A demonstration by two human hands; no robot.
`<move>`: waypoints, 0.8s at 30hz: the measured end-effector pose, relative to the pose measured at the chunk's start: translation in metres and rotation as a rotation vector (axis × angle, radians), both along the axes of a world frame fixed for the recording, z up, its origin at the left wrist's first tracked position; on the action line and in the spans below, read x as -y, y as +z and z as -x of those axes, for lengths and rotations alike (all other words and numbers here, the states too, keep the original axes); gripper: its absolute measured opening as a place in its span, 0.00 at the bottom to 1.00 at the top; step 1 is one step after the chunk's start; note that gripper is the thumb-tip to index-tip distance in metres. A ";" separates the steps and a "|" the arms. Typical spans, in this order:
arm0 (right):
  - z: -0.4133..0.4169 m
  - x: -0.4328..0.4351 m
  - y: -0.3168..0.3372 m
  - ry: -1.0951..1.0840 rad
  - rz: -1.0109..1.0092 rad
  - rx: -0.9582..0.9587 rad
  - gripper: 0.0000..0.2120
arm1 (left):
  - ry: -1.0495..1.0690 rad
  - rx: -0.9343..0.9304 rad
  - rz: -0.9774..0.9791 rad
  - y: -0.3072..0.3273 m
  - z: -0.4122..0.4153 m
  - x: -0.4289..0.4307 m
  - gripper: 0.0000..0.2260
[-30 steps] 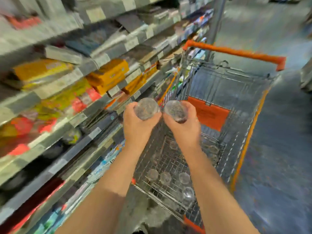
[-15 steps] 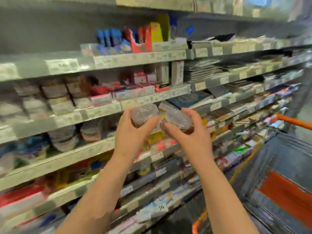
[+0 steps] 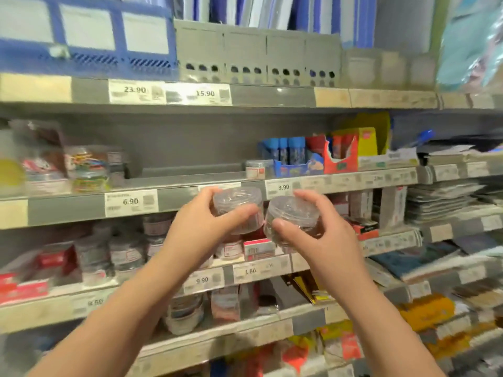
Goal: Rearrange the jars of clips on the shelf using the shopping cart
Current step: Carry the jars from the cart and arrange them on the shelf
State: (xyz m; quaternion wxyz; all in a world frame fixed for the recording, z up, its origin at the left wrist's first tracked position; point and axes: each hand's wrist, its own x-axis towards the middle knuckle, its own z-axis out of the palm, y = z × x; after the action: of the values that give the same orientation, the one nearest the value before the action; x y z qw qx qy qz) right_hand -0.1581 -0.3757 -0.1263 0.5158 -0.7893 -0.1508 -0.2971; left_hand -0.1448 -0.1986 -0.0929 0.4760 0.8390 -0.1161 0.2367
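Nearest to us, our left hand (image 3: 201, 229) grips the left jar (image 3: 236, 202), its fingers (image 3: 239, 213) curled round the clear wall. Our right hand (image 3: 324, 240) grips the right jar (image 3: 285, 213), thumb in front and fingers (image 3: 307, 197) over the far side. We hold the two jars side by side, whether touching we cannot tell, level with the shelf edge (image 3: 177, 197) and its price label (image 3: 131, 202). Farther back on that shelf, a small jar (image 3: 255, 168) stands just beside a blue box (image 3: 291, 156). Jars of coloured rubber bands (image 3: 87, 170) stand well to the left.
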 end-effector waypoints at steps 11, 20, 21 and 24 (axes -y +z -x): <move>-0.105 0.010 0.056 0.127 0.086 0.143 0.29 | 0.196 -0.002 -0.187 0.066 -0.087 -0.029 0.17; -0.147 0.013 0.068 0.120 0.059 0.200 0.29 | 0.192 -0.331 -0.171 0.088 -0.163 -0.047 0.19; -0.149 0.012 0.069 0.104 0.062 0.206 0.29 | 0.163 -0.371 -0.188 0.088 -0.172 -0.045 0.22; -0.153 0.011 0.075 0.053 0.096 0.217 0.28 | 0.199 -0.408 -0.353 0.087 -0.202 -0.041 0.21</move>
State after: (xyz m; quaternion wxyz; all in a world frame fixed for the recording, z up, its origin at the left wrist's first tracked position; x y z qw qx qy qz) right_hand -0.0054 -0.3864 -0.0518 0.4658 -0.7719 -0.2406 -0.3596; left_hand 0.0569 -0.1575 -0.0058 0.3106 0.9464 0.0256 0.0846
